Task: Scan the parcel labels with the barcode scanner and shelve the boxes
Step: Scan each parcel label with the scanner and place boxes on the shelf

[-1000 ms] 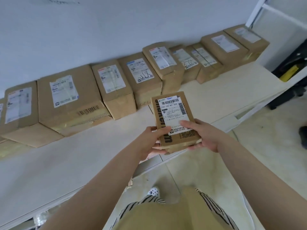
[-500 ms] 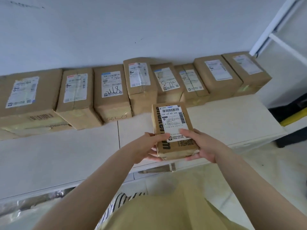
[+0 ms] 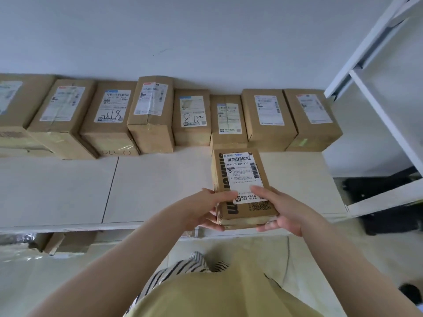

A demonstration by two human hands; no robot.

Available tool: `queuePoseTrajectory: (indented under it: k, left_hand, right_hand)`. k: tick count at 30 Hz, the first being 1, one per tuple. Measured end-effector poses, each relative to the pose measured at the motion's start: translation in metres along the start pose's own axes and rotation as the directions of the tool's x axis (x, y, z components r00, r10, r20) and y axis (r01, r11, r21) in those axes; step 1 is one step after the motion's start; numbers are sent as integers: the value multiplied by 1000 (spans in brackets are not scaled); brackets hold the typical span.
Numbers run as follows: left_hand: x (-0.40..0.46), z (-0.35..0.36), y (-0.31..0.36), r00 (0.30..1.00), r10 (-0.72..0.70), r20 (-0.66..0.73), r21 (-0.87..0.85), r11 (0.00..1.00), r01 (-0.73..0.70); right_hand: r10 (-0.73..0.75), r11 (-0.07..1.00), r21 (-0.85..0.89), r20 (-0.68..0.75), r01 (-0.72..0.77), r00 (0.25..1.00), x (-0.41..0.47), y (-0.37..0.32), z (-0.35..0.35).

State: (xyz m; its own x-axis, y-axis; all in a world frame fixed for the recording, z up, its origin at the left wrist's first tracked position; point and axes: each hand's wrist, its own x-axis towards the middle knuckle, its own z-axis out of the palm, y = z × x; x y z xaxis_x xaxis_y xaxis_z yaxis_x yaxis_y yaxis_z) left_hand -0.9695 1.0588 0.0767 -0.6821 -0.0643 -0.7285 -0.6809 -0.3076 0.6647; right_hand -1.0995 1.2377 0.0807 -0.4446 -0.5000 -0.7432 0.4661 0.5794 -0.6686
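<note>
Nearest, at the bottom edge: our yellow top [image 3: 219, 294] and a striped garment [image 3: 183, 268] below it, over pale floor tiles [image 3: 320, 259].

Above these, our left hand [image 3: 201, 211] and right hand [image 3: 281, 209] hold 1 small parcel [image 3: 242, 186] between them. The left hand grips its left edge, thumb on the top face and fingers curled underneath. The right hand grips its right edge, thumb laid across the label [image 3: 243, 172] and fingers cupped under the bottom. The parcel is brown cardboard, label side up, barcode at the far end, a QR code printed near our thumbs. Its near end hangs past the shelf edge; its far end sits over the shelf [image 3: 148, 186], and we cannot tell whether it touches.

The shelf is a pale board on a white frame [image 3: 377, 200], with a seam running front to back at the left.

Farthest: a row of 9 brown boxes [image 3: 151, 115] against the white wall [image 3: 183, 42], each with a white label facing up. 2 labels carry black handwritten marks. The held parcel's far end lies just beside the 6th box [image 3: 229, 120] from the left. To the right, a white rack upright [image 3: 375, 53] rises
</note>
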Motion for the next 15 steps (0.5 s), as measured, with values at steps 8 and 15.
queuePoseTrajectory:
  k: [8, 15]
  left_hand:
    - [44, 60, 14, 996, 1, 89, 59, 998, -7]
    - [92, 139, 37, 999, 35, 36, 44, 998, -36]
  right_hand:
    - [-20, 996, 87, -133, 32, 991, -17, 23, -64]
    - [-3, 982, 180, -309, 62, 951, -18, 32, -131]
